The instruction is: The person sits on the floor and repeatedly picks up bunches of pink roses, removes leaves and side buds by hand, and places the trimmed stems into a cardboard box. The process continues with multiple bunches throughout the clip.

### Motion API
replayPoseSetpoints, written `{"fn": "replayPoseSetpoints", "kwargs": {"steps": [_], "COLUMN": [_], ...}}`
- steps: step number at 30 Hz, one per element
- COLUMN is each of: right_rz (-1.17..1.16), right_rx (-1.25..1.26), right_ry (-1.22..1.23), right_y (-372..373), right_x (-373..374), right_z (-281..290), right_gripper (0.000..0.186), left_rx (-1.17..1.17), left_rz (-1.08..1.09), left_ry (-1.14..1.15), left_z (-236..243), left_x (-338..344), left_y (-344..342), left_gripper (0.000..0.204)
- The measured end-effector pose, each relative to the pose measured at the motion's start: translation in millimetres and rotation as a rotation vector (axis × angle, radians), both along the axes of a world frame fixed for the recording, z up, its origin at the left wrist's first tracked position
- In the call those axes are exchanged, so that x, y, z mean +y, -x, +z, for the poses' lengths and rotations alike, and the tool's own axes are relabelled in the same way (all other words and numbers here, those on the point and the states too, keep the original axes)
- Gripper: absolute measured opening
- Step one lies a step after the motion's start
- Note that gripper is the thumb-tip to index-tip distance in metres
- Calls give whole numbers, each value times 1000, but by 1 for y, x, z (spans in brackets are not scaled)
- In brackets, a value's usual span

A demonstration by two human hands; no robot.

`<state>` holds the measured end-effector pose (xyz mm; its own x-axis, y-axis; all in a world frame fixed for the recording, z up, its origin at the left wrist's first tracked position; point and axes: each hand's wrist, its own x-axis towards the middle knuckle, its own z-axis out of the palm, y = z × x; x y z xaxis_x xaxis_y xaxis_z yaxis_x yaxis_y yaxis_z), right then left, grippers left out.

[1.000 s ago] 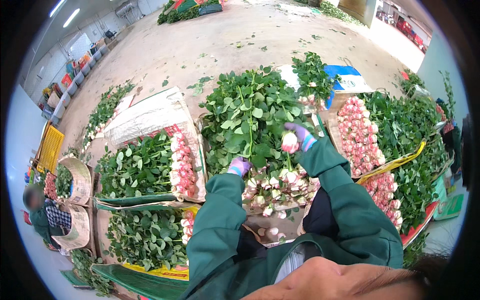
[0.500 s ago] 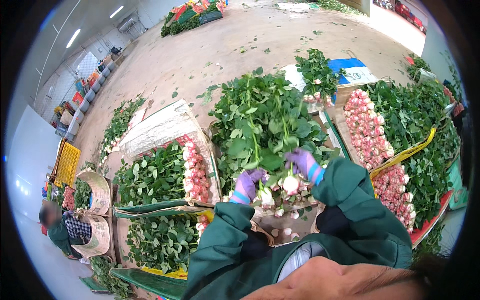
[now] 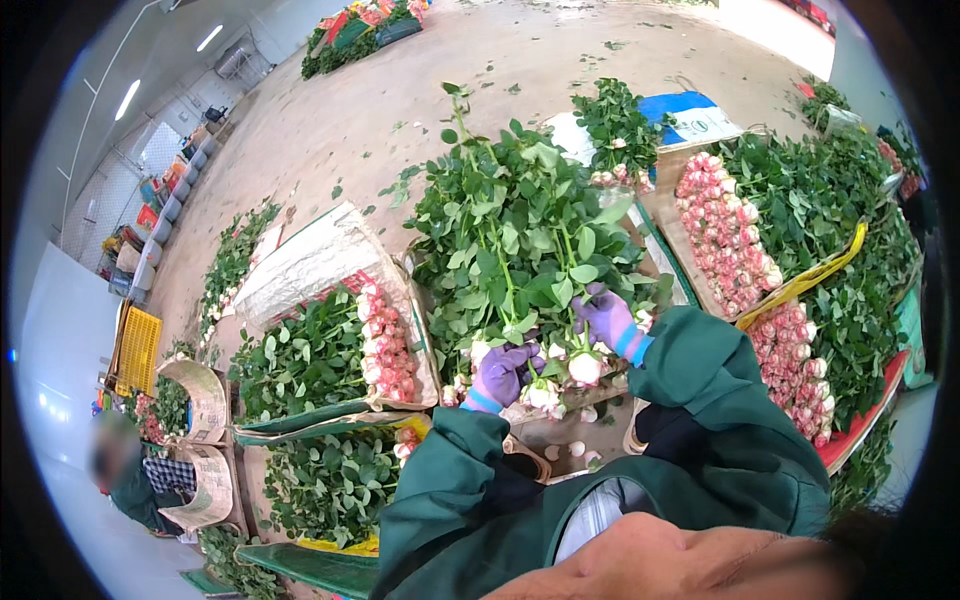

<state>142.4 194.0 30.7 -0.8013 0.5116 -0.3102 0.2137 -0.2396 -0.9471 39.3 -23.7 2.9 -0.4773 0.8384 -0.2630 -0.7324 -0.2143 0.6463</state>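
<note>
Both my hands wear purple gloves and work over a pile of leafy roses [image 3: 470, 215] in front of me. My left hand [image 3: 504, 372] is closed round the stem of a white rose; its bloom [image 3: 543, 398] hangs just below the fingers, toward me. Farther right, my right hand [image 3: 606, 317] pinches the stem of another rose, whose white bloom with a pink tinge [image 3: 585, 369] points down toward me. The stems of both roses run up and away over the pile. Leaves hide parts of my fingertips.
Left of me, wrapped pink-and-white roses [image 3: 385, 340] lie in an open sack sheet [image 3: 320, 262]. To the right are more rows of roses [image 3: 722, 235] and a yellow strip [image 3: 815, 283]. Fallen petals [image 3: 577, 449] lie near my feet. A co-worker [image 3: 140, 480] sits at far left.
Both roses have shifted in my hands, their blooms now turned a little differently. My left hand has moved slightly down, my right hand slightly right. The whole view has tilted a little.
</note>
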Motion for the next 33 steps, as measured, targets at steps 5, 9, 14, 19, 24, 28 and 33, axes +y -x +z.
{"fn": "replayPoseSetpoints", "kwargs": {"steps": [5, 9, 14, 19, 24, 28, 33], "right_rz": [168, 301, 346, 297, 573, 454, 169], "right_rx": [-182, 427, 407, 225, 696, 621, 246], "right_ry": [158, 627, 497, 310, 1038, 749, 438], "right_y": [-16, -8, 7, 26, 33, 13, 25], "right_x": [35, 55, 84, 92, 99, 72, 70], "right_z": [-35, 27, -3, -103, -4, 49, 14], "right_gripper": [25, 34, 37, 27, 70, 57, 43], "left_rx": [-48, -196, -115, 37, 40, 56, 174], "left_rz": [-61, -2, 3, -59, 36, 6, -16], "left_ry": [32, 75, 42, 158, 133, 107, -1], "left_z": [-13, -18, -19, -30, -29, -12, -10], "left_x": [18, 16, 22, 34, 2, 18, 20], "left_y": [5, 2, 2, 13, 20, 16, 22], "left_gripper": [41, 44, 39, 39, 40, 39, 49]}}
